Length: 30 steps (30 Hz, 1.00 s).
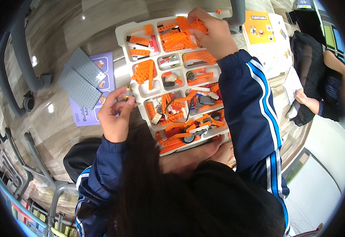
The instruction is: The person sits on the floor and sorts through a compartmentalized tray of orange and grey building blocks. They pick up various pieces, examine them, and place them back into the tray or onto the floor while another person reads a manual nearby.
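Note:
A white sorting tray [122, 36] of several compartments lies on the floor, filled mostly with orange building bricks. At its left edge my left hand [116, 118] pinches a small yellow-and-grey building piece [127, 92] upright between thumb and fingers. My right hand [216, 36] reaches over the far compartment, its fingers curled on orange bricks [196, 26]; its palm hides part of what lies beneath. Nearer to me in the tray are an orange wheeled model [196, 130] and grey pieces with a black cable [204, 101].
Two grey studded baseplates [79, 81] lie on a purple booklet [110, 67] to the left. An open instruction booklet [261, 43] is at the far right. Another person [330, 79] sits at the right holding paper [291, 85]. Grey chair legs [26, 59] stand at the left.

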Each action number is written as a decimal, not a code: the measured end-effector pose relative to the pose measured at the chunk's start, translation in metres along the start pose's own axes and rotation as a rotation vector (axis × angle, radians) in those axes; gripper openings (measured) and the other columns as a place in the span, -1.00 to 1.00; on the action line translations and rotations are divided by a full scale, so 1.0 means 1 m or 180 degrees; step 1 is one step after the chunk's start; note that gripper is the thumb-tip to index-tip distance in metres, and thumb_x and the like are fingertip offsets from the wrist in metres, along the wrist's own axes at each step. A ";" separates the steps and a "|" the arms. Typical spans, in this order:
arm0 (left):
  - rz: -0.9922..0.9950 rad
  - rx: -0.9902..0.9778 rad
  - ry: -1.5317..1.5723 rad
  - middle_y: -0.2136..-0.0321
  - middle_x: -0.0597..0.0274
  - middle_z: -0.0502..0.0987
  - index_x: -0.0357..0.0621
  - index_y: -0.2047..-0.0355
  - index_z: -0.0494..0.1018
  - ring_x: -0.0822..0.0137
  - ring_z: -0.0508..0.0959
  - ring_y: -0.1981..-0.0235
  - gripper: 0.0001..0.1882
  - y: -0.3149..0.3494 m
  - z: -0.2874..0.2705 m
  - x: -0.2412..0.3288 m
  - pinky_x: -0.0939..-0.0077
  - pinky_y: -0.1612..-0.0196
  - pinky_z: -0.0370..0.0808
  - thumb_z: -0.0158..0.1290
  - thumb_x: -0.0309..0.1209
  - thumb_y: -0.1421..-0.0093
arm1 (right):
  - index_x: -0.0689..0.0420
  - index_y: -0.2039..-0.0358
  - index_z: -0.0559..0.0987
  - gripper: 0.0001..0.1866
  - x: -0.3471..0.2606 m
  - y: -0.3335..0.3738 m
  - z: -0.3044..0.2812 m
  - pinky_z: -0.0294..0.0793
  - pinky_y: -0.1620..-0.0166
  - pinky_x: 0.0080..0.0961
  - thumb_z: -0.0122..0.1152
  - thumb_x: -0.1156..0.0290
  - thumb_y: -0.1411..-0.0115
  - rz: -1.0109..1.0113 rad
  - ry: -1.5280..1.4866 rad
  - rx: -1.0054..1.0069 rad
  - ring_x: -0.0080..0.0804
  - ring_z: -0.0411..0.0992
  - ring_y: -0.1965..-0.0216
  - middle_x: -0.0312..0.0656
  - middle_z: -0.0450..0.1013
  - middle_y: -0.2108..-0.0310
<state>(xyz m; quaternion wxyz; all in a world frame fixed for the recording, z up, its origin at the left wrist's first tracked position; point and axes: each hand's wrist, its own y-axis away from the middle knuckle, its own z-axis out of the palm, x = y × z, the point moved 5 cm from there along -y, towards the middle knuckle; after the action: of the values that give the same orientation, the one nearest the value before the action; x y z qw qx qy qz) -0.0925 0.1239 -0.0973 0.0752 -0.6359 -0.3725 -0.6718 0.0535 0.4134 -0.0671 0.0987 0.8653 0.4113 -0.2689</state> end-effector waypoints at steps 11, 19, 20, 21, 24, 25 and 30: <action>0.0675 -0.0175 -0.1001 0.27 0.23 0.52 -0.30 0.06 0.33 0.48 0.45 0.35 -0.80 -0.007 0.012 -0.010 0.60 0.25 0.40 -0.04 -0.44 -0.40 | 0.08 -0.02 0.55 -0.64 -0.003 0.008 0.000 0.56 0.16 -0.49 0.24 0.54 -0.18 -0.0734 -0.0188 0.0647 -0.14 0.56 0.21 -0.15 0.59 0.09; -0.0272 -0.0644 -0.1310 0.44 0.23 0.45 -0.29 0.18 0.18 0.57 0.35 0.46 -0.62 -0.009 0.019 -0.030 0.64 0.45 0.35 0.18 -0.39 -0.29 | 0.10 0.09 0.61 -0.55 -0.057 0.062 0.049 0.52 0.03 -0.36 0.29 0.52 0.10 -0.0687 0.0552 0.0725 -0.17 0.42 0.05 -0.13 0.47 0.06; -0.0052 -0.0728 -0.1161 0.41 0.21 0.46 -0.30 0.16 0.19 0.56 0.38 0.42 -0.64 -0.009 0.022 -0.026 0.65 0.41 0.37 0.17 -0.41 -0.29 | 0.10 0.10 0.61 -0.55 -0.058 0.065 0.048 0.52 0.03 -0.37 0.30 0.51 0.11 -0.0701 0.0490 0.0655 -0.18 0.42 0.05 -0.14 0.47 0.07; -0.0098 -0.0756 -0.1078 0.38 0.19 0.48 -0.31 0.13 0.20 0.55 0.41 0.39 -0.64 -0.009 0.021 -0.026 0.65 0.37 0.40 0.16 -0.44 -0.29 | 0.11 0.11 0.61 -0.55 -0.058 0.069 0.045 0.52 0.02 -0.38 0.32 0.49 0.12 -0.0700 0.0427 0.0599 -0.19 0.41 0.04 -0.15 0.47 0.07; -0.0163 -0.0780 -0.0633 0.28 0.15 0.51 -0.35 0.05 0.21 0.53 0.47 0.28 -0.65 -0.008 0.024 -0.026 0.66 0.24 0.44 0.13 -0.52 -0.29 | 0.11 0.15 0.63 -0.55 -0.057 0.072 0.040 0.51 -0.02 -0.42 0.36 0.46 0.16 -0.0681 0.0410 0.0490 -0.23 0.40 0.01 -0.17 0.48 0.06; -0.0171 -0.0772 -0.0457 0.25 0.13 0.51 -0.36 0.02 0.21 0.52 0.48 0.24 -0.64 -0.008 0.025 -0.026 0.66 0.20 0.45 0.12 -0.54 -0.30 | 0.11 0.15 0.63 -0.55 -0.057 0.072 0.040 0.50 -0.02 -0.42 0.36 0.47 0.17 -0.0666 0.0385 0.0459 -0.24 0.39 0.00 -0.17 0.48 0.06; -0.0309 -0.0858 -0.0499 0.18 0.15 0.51 -0.40 -0.02 0.21 0.51 0.48 0.17 -0.62 -0.009 0.025 -0.025 0.66 0.13 0.44 0.10 -0.58 -0.29 | 0.11 0.01 0.60 -0.56 -0.045 0.060 0.032 0.44 -0.11 -0.28 0.37 0.43 -0.05 -0.0801 -0.0533 0.0325 -0.04 0.38 -0.09 -0.05 0.46 -0.05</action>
<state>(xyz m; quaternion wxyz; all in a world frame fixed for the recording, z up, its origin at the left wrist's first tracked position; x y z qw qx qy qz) -0.0730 0.1355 -0.1257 -0.0726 -0.6719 -0.3139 -0.6669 0.0639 0.3324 -0.0724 0.0540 0.7855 0.4926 -0.3708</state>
